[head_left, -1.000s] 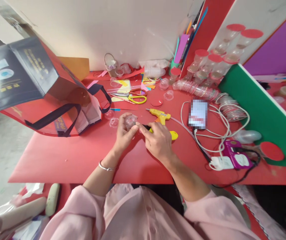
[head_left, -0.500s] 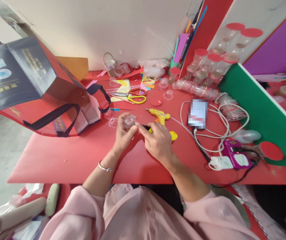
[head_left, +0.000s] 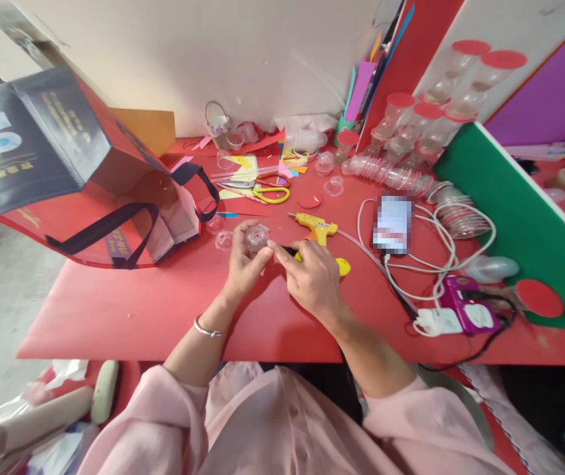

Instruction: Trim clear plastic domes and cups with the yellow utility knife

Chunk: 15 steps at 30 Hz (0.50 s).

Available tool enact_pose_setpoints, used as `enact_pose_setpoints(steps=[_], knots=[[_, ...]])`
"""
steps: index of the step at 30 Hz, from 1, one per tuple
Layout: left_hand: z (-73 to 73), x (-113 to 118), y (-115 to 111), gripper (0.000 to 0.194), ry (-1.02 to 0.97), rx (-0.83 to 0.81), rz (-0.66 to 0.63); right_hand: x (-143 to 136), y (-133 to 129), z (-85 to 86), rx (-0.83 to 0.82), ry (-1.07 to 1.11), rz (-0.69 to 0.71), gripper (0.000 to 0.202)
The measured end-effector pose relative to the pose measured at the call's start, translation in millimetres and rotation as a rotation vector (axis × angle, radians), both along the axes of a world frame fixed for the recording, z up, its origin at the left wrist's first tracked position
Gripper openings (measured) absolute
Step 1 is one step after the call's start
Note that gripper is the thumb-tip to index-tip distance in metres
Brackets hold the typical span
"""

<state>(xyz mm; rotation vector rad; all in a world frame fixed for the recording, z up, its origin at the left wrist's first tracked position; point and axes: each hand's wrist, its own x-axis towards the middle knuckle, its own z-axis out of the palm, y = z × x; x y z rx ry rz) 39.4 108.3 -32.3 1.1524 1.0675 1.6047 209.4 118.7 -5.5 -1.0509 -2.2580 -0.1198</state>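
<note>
My left hand grips a small clear plastic cup above the red table. My right hand is closed around a tool with a yellow handle and a dark shaft, whose front reaches toward the cup; its tip is hidden by my fingers. Just beyond my right hand lies a yellow glue gun. Two clear plastic pieces, one of them a cup, rest left of my left hand. Scissors with red and yellow handles lie farther back.
A large red and navy bag stands at the left. At the right are a phone, looped white cables, a purple power socket and a green panel. Stacked clear cups and red-lidded containers stand behind.
The view has shifted very slightly. Both hands keep nearly the same pose, with the cup and the yellow-handled tool still held.
</note>
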Motion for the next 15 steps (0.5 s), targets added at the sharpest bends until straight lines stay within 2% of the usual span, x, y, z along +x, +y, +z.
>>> enact_pose_setpoints(steps=[6,15], knots=[[2.7,0.7,0.1,0.055,0.026,0.009,0.016,-0.7,-0.3,-1.0,0.010,0.006,-0.003,0.048],[-5.0,-1.3,2.5,0.049,0.215,0.098,0.164,-0.7,-1.0,-1.3,-0.002,-0.011,-0.010,0.051]])
